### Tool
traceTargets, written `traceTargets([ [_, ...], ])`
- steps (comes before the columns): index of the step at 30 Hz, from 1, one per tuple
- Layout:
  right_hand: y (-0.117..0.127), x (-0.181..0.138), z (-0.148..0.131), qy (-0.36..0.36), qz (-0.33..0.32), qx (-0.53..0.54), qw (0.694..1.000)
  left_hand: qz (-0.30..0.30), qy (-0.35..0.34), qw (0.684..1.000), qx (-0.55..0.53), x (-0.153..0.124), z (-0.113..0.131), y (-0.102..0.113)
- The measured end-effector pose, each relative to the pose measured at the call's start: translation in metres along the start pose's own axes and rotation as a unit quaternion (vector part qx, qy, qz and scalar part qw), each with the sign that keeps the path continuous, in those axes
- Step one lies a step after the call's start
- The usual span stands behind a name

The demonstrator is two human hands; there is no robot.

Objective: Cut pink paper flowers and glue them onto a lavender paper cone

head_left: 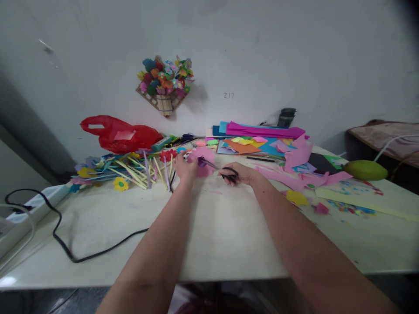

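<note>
My right hand (241, 173) is closed around the black handles of a pair of scissors (231, 175). Their blades point left, toward a small dark purple piece of paper (202, 162). My left hand (185, 168) has its fingers bent, with the thumb side at this purple piece. Pink paper (205, 153) lies behind and under the blade tips. Just left of my left hand are a red paper flower (168, 155) and pale yellow stems (134, 172). The fingertips of my left hand are partly hidden.
Paper flowers (90, 168) and a red plastic bag (121, 134) occupy the left. A black cable (73, 259) crosses the near left. Foam or paper sheets (265, 131), pink scraps (299, 155), a green fruit (365, 170) and a yellow flower (296, 197) lie to the right.
</note>
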State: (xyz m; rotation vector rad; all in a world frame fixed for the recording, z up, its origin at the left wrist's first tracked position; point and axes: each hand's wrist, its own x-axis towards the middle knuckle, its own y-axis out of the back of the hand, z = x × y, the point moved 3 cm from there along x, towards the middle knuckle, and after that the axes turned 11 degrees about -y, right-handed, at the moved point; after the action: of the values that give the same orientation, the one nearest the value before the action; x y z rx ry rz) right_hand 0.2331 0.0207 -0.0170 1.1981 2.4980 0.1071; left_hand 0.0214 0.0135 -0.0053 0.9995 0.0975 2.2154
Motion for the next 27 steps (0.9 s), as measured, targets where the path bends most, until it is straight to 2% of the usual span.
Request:
traceTargets([
  [4,0.000,-0.007,-0.003,-0.004,-0.014,0.013,1.000,-0.065,0.015,0.997,-0.031,-0.002,-0.006,-0.011],
  [8,0.000,-0.010,-0.004,-0.005,-0.033,0.031,0.999,-0.097,0.065,0.993,0.013,-0.004,-0.009,-0.014],
  [14,0.001,-0.006,0.001,-0.019,-0.043,0.039,0.998,-0.077,0.086,0.993,0.029,-0.004,-0.006,-0.011],
  [22,0.002,-0.005,-0.001,0.012,-0.011,0.067,0.998,-0.045,0.082,0.995,0.046,-0.006,0.004,-0.001],
  [27,-0.001,-0.006,-0.002,-0.001,0.003,0.071,0.997,-0.034,0.073,0.995,0.057,-0.006,0.009,0.003],
])
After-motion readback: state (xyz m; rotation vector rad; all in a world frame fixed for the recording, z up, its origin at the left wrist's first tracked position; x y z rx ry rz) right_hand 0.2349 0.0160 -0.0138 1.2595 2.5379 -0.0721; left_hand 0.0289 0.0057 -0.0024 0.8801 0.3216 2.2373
